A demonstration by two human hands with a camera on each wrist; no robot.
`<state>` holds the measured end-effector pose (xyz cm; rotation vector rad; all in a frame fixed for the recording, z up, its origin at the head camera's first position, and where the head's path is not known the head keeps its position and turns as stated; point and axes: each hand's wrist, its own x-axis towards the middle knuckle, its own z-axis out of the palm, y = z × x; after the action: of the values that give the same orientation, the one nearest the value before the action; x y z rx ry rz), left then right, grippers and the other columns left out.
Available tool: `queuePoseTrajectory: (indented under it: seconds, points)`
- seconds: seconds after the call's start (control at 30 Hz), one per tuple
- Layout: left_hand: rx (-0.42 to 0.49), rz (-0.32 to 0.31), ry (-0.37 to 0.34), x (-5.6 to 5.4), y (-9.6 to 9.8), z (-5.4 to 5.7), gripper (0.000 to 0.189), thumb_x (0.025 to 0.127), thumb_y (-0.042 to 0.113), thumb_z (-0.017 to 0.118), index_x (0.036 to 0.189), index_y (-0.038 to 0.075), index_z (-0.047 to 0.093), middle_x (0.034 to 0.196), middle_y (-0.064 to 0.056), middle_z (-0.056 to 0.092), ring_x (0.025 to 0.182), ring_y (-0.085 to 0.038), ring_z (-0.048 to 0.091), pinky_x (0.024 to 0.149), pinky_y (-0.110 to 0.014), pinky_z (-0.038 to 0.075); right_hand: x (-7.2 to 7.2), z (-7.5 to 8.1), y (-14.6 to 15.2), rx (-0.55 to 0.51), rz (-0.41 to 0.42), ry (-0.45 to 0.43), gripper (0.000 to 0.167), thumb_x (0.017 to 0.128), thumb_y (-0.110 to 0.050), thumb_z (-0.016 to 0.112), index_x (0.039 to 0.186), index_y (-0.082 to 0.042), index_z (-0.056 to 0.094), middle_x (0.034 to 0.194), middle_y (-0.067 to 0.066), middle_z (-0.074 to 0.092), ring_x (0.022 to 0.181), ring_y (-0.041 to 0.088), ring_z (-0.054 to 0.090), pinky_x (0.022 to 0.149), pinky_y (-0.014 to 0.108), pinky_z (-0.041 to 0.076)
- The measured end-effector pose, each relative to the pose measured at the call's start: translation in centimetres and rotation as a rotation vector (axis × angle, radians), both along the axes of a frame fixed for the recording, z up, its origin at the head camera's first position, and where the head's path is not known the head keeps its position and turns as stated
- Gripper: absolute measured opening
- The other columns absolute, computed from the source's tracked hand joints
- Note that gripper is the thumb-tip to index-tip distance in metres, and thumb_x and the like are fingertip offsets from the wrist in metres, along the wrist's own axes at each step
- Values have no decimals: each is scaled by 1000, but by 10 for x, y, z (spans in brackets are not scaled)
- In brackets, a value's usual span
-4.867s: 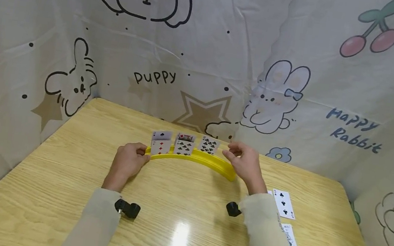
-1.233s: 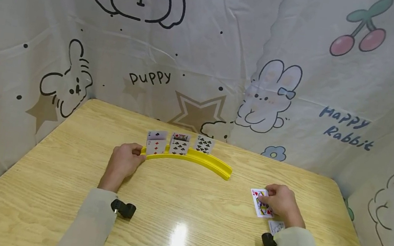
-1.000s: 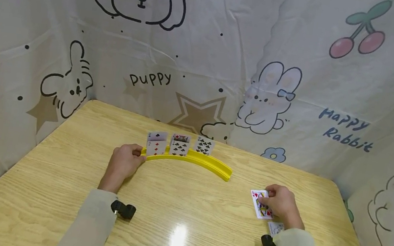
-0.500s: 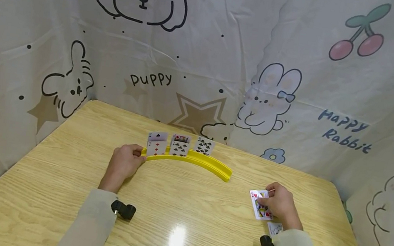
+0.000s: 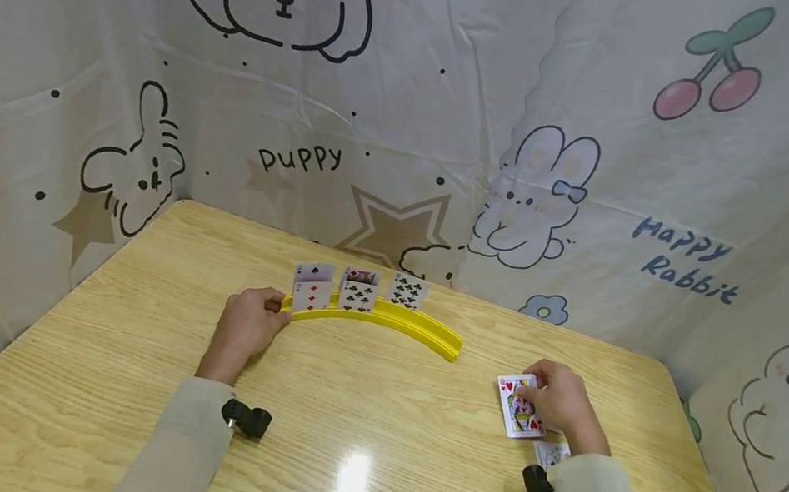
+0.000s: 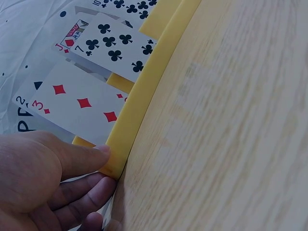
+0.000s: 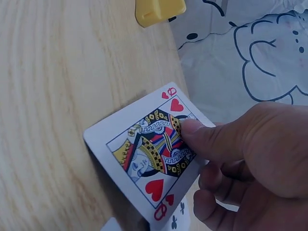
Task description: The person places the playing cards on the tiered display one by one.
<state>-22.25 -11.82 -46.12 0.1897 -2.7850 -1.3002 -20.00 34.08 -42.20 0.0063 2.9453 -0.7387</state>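
My left hand (image 5: 248, 330) pinches the left end of a curved yellow card holder (image 5: 428, 331), thumb on its front face. Over on the right, my right hand (image 5: 562, 400) holds a queen of hearts (image 7: 154, 149) between thumb and fingers, face up and tilted, with one edge raised off the table. Standing in the holder are a three of diamonds (image 6: 82, 101) before a two of spades (image 5: 315, 270), a seven of clubs (image 6: 113, 43) before a jack of diamonds (image 6: 71, 38), and a ten of clubs (image 5: 406, 291). The holder's right part bears no cards.
Partly under the right hand and sleeve, another card (image 5: 550, 453) lies on the wooden table (image 5: 341, 407). A clubs card (image 7: 182, 219) shows below the queen in the right wrist view. A patterned cloth (image 5: 400, 95) hangs behind the table.
My right hand has gone from beside the holder's right end to the cards at right and taken hold of the queen of hearts, lately shifting it slightly left. The left hand stays on the holder.
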Motion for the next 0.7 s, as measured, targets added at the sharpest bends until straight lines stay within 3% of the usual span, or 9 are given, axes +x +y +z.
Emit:
queuePoseTrajectory:
  seconds: [0.3, 0.7]
  points:
    - [2, -2, 5, 1, 0, 1, 35, 94, 14, 71, 124, -2, 67, 108, -16, 71, 97, -27, 65, 83, -44, 52, 0, 11, -5, -18, 43, 64, 15, 92, -10, 73, 101, 0, 67, 86, 7, 58, 81, 23, 52, 69, 37, 43]
    - [1, -2, 8, 1, 0, 1, 35, 93, 14, 71, 124, -2, 67, 105, -15, 71, 95, -26, 65, 83, -44, 51, 4, 20, -10, -115, 81, 100, 10, 94, -11, 71, 96, -3, 65, 84, 5, 59, 76, 21, 51, 66, 34, 44]
